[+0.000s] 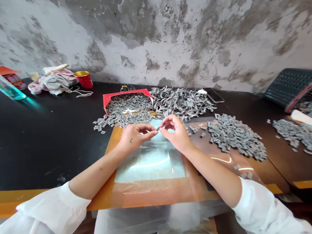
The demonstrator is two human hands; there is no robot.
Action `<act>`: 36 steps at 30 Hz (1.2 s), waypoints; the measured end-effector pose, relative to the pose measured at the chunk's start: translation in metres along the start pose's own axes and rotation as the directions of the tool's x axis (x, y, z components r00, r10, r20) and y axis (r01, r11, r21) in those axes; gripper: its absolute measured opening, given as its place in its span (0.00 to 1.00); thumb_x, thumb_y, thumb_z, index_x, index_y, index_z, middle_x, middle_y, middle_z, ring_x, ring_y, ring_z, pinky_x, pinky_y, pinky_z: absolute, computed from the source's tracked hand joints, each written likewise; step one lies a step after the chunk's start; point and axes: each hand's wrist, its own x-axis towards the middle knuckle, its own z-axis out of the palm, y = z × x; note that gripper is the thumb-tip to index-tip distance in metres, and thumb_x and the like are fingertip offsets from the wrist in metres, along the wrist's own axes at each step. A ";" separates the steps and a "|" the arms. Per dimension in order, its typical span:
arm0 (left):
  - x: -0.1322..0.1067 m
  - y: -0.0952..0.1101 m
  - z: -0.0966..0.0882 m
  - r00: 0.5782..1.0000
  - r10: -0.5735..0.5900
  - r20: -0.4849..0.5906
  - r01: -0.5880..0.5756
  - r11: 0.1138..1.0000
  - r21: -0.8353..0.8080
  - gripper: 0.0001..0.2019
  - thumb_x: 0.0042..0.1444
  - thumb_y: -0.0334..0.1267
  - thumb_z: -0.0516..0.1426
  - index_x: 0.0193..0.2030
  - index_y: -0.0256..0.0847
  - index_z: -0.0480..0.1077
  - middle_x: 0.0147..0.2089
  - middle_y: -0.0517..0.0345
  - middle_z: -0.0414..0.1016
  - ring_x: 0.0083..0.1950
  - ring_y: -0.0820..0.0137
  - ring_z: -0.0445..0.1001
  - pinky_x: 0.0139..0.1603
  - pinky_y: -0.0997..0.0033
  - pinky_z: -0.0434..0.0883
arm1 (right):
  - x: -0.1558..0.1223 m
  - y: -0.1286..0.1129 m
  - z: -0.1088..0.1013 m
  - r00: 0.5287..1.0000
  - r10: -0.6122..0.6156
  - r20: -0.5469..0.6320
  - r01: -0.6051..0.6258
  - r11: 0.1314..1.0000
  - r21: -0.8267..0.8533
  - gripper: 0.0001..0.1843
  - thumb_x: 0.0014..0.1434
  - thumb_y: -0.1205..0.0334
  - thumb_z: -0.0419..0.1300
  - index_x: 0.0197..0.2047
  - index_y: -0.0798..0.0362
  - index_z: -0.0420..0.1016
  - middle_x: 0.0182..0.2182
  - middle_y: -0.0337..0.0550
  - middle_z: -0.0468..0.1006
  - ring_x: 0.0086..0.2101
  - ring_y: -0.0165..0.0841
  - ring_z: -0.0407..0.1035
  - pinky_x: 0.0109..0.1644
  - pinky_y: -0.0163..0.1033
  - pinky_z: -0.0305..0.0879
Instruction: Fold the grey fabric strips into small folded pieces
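Observation:
Over the pale work mat [149, 169], my left hand [135, 136] and my right hand [175, 131] meet fingertip to fingertip. Between their pinched thumbs and forefingers is a small grey piece [158, 128], too small to make out fully. Just beyond the hands, a red open-sided box [126, 93] holds many small grey pieces, some spilling out in front. To its right lies a heap of longer grey strips [181, 101]. A pile of short grey pieces [235, 136] sits to the right of my right forearm.
A black perforated basket [289, 85] lies tipped at the right, grey strips inside, with another grey pile [305, 137] before it. At the back left stand a red cup [83, 80], bundled cloth [57, 81] and a clear tube with blue liquid [8, 89]. A stained wall [144, 36] rises behind.

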 end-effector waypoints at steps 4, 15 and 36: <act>0.001 -0.004 0.001 1.000 -0.004 0.018 0.004 1.000 -0.029 0.15 0.50 0.50 0.63 0.33 0.39 0.78 0.24 0.59 0.76 0.24 0.72 0.73 0.27 0.75 0.67 | 0.001 0.002 -0.001 0.998 0.007 0.064 -0.012 0.997 0.078 0.12 0.54 0.62 0.62 0.41 0.50 0.65 0.37 0.40 0.75 0.37 0.30 0.71 0.46 0.40 0.68; 0.000 -0.003 0.002 0.998 0.027 0.060 -0.023 0.997 -0.073 0.17 0.49 0.50 0.64 0.40 0.40 0.76 0.36 0.55 0.78 0.34 0.69 0.76 0.30 0.76 0.71 | 0.002 0.003 -0.002 0.996 0.079 0.049 -0.084 0.990 0.117 0.12 0.53 0.60 0.63 0.37 0.49 0.64 0.32 0.37 0.74 0.33 0.30 0.71 0.41 0.38 0.69; 0.000 -0.006 -0.003 0.983 0.129 0.134 -0.146 0.981 0.125 0.11 0.54 0.40 0.56 0.40 0.42 0.77 0.31 0.59 0.76 0.28 0.73 0.68 0.29 0.76 0.64 | 0.001 -0.003 -0.004 0.992 0.024 0.120 0.001 0.979 -0.206 0.05 0.50 0.61 0.62 0.30 0.50 0.68 0.28 0.36 0.74 0.27 0.29 0.66 0.33 0.36 0.64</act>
